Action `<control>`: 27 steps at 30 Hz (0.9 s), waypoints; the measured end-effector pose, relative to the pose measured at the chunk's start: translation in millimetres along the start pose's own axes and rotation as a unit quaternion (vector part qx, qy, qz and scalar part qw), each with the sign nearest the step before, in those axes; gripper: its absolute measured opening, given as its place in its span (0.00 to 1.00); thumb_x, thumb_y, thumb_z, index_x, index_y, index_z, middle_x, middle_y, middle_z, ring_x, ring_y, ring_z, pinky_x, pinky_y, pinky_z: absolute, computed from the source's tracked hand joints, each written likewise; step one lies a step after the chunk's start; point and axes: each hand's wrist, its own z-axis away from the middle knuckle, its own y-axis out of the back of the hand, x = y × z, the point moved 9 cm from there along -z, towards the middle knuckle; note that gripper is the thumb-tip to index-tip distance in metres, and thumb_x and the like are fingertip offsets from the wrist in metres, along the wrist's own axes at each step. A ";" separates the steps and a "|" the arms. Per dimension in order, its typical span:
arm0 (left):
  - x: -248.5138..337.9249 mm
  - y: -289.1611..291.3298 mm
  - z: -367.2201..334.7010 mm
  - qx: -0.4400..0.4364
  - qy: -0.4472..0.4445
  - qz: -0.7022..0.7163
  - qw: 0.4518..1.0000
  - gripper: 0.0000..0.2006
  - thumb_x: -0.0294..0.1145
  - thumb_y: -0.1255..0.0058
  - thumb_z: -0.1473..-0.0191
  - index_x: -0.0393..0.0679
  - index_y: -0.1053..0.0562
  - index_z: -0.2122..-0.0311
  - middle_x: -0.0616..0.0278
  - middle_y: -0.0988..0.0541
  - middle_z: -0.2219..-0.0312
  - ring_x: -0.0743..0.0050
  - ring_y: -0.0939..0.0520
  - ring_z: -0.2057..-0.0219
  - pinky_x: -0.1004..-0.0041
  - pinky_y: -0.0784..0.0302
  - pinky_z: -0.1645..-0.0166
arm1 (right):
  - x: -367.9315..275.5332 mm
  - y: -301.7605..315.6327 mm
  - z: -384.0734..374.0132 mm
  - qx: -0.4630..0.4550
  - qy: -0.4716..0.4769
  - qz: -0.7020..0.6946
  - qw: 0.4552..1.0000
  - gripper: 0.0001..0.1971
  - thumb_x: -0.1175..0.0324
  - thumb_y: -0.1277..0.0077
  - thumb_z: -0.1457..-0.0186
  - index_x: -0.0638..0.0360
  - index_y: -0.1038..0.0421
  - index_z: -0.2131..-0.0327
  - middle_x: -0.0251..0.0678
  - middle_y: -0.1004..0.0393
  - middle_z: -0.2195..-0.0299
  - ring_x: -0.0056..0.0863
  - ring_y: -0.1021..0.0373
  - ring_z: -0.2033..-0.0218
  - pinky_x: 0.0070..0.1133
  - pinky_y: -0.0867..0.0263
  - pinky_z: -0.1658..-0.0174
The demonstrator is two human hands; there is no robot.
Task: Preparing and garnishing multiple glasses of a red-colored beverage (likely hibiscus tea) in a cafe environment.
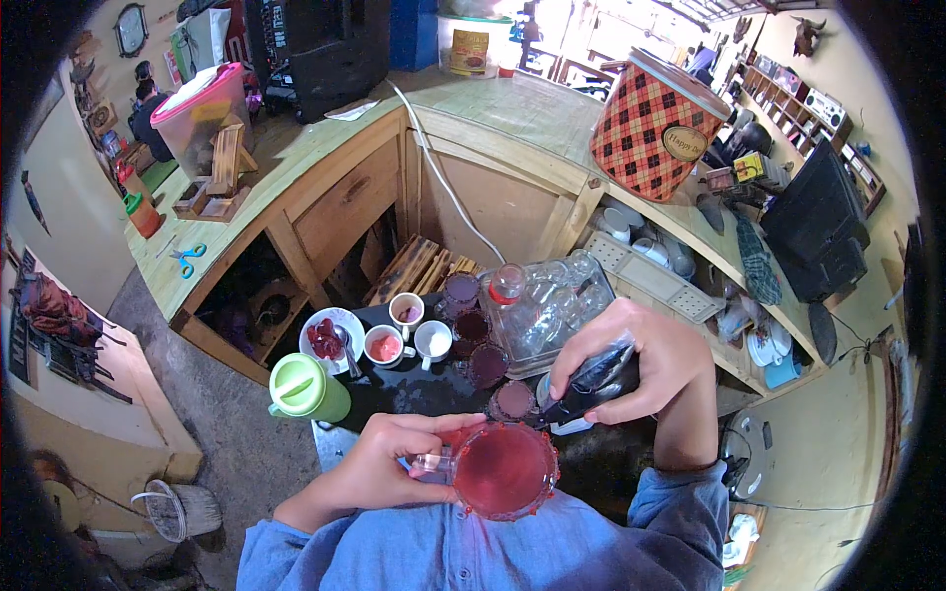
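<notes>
The relation that matters lies between the two hands: a glass mug of red drink in the left hand, and a dark, shiny object in the right hand. The left hand is closed on the mug's handle, its index finger stretched along toward the rim; the mug sits to the right of that grip, its round mouth facing up, in front of the blue shirt and by the near edge of the black tabletop. The right hand is part-closed, fingers on one side and thumb on the other, pinching the dark object between them. What that object is, I cannot tell.

Its long axis slants from upper right to lower left, so the low end points toward the space just beyond the mug — closest to a glass of pinkish drink, which stands at the near end of a row running to the far edge. Whether the object touches that glass is hidden. The left hand alone has the mug; the right is nearer the standing glass.

Right of the row, toward the far right corner, lies a tray of clear glassware. A green pitcher stands by the left edge — well apart from both hands.
</notes>
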 end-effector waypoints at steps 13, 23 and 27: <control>6.2 0.5 -2.2 0.028 -0.048 -0.024 0.998 0.28 0.26 0.27 0.66 0.43 0.45 0.85 0.40 0.22 0.51 0.78 0.18 0.71 0.81 0.32 0.73 | -17.4 -3.0 -14.2 -0.032 0.023 0.009 0.999 0.16 0.70 0.40 0.57 0.61 0.24 0.61 0.39 0.20 0.65 0.35 0.23 0.65 0.25 0.29 0.58; 5.8 -1.4 -3.3 0.013 -0.039 -0.024 0.999 0.27 0.27 0.28 0.65 0.42 0.44 0.86 0.39 0.22 0.50 0.74 0.16 0.68 0.80 0.30 0.72 | -12.7 -13.3 -25.2 -0.069 0.031 0.018 0.997 0.16 0.70 0.41 0.57 0.61 0.26 0.61 0.38 0.20 0.67 0.35 0.23 0.66 0.26 0.29 0.60; 1.5 -2.0 -1.9 0.014 -0.041 -0.023 0.999 0.27 0.27 0.27 0.65 0.42 0.44 0.85 0.40 0.22 0.50 0.69 0.14 0.63 0.79 0.27 0.70 | -10.3 -11.6 -25.1 -0.067 0.031 0.013 0.997 0.16 0.70 0.41 0.57 0.61 0.26 0.61 0.38 0.20 0.66 0.35 0.22 0.66 0.26 0.29 0.59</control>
